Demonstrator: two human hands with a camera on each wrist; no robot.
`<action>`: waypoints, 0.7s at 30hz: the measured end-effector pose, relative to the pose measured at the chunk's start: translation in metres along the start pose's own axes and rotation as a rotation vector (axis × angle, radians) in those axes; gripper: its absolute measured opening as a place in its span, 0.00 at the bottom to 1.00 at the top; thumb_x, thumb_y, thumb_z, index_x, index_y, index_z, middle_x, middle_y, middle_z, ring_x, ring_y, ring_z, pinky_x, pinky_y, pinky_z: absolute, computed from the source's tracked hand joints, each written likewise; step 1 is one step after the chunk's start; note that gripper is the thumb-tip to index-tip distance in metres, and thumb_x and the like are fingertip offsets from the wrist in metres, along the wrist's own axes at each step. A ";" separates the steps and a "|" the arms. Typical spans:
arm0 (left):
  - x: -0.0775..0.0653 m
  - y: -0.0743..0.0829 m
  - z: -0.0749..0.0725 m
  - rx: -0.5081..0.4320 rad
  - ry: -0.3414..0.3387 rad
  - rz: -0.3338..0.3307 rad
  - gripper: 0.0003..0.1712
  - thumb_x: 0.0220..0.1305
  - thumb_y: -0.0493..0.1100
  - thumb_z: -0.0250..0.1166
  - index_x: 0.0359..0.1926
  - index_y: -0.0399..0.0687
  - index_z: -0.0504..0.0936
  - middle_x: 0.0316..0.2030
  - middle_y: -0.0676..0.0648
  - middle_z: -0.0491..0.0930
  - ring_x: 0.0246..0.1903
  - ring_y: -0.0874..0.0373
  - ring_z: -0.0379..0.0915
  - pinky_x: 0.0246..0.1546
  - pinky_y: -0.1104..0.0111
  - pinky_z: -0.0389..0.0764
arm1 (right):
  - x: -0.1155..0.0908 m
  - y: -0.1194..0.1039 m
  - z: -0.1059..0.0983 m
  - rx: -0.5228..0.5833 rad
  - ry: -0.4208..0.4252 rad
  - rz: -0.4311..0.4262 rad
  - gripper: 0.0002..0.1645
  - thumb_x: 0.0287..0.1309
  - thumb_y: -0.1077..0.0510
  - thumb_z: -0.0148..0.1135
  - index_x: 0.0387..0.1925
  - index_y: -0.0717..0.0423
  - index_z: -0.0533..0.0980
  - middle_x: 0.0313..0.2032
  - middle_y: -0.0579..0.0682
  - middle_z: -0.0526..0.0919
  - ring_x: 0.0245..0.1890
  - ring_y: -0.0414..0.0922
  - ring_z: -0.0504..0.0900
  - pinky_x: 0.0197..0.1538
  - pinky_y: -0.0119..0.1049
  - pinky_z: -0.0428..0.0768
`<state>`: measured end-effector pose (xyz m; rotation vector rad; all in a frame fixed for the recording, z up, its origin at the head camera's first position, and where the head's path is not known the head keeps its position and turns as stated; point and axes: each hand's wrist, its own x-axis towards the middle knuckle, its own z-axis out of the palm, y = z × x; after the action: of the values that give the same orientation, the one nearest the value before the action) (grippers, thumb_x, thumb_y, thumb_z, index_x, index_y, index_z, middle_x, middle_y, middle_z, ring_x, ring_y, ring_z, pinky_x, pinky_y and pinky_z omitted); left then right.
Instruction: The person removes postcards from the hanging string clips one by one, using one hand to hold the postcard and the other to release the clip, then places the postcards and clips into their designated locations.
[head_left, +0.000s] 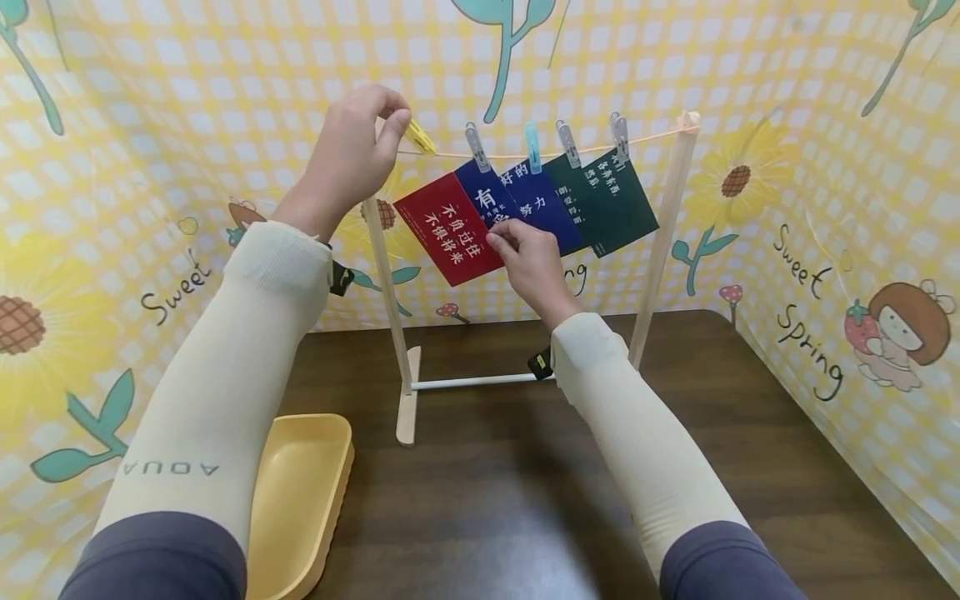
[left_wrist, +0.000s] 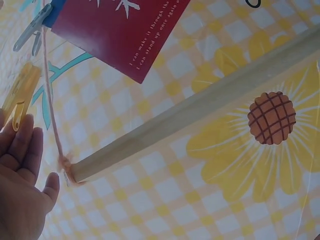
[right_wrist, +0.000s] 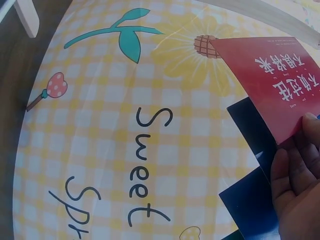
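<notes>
My left hand (head_left: pixel 348 158) pinches a yellow clothespin (head_left: pixel 421 138) at the left part of a string (head_left: pixel 450 156). In the left wrist view the clothespin (left_wrist: pixel 24 90) points up from the fingertips, beside the string. Lower down, my right hand (head_left: pixel 534 262) pinches the right edge of a red card (head_left: pixel 441 229) with white writing. That card hangs tilted and overlaps a blue card (head_left: pixel 476 182) held by a grey clothespin (head_left: pixel 477 147). The right wrist view shows thumb and fingers on the red card's corner (right_wrist: pixel 285 117).
Further right, another blue card (head_left: pixel 551 208) and green cards (head_left: pixel 622 208) hang from clothespins, one of them light blue (head_left: pixel 533 148). Wooden posts (head_left: pixel 663 242) carry the string, with a white bar (head_left: pixel 480 382) low between them. A yellow tray (head_left: pixel 341 450) stands at the table's left.
</notes>
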<state>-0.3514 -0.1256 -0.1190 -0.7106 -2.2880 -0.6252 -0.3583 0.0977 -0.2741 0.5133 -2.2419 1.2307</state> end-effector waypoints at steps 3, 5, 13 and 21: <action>0.000 0.000 -0.001 -0.011 0.017 0.001 0.20 0.76 0.48 0.49 0.52 0.37 0.77 0.48 0.44 0.78 0.53 0.54 0.70 0.57 0.68 0.66 | 0.000 0.000 -0.002 0.004 0.006 -0.002 0.12 0.67 0.50 0.57 0.44 0.50 0.81 0.39 0.44 0.84 0.36 0.36 0.78 0.41 0.29 0.79; 0.001 0.000 -0.001 -0.017 0.027 0.004 0.19 0.76 0.47 0.49 0.52 0.37 0.77 0.47 0.44 0.78 0.52 0.54 0.70 0.57 0.68 0.65 | 0.000 0.001 -0.005 0.004 0.010 0.002 0.12 0.67 0.50 0.57 0.45 0.50 0.81 0.39 0.44 0.84 0.36 0.36 0.79 0.40 0.29 0.79; -0.003 -0.001 -0.001 -0.043 0.072 0.037 0.17 0.75 0.44 0.51 0.51 0.36 0.78 0.46 0.43 0.78 0.51 0.53 0.70 0.57 0.67 0.65 | -0.004 0.003 -0.005 0.004 0.004 0.027 0.12 0.67 0.49 0.57 0.44 0.49 0.81 0.38 0.42 0.84 0.36 0.36 0.78 0.40 0.30 0.79; -0.010 -0.005 0.004 -0.058 0.106 0.097 0.19 0.74 0.44 0.52 0.55 0.35 0.78 0.46 0.40 0.79 0.51 0.50 0.72 0.57 0.64 0.66 | -0.011 0.011 -0.005 0.007 0.022 0.013 0.12 0.67 0.50 0.58 0.43 0.51 0.81 0.37 0.43 0.84 0.35 0.37 0.78 0.39 0.32 0.79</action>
<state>-0.3499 -0.1305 -0.1297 -0.7925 -2.1328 -0.6696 -0.3543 0.1082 -0.2855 0.4862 -2.2266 1.2446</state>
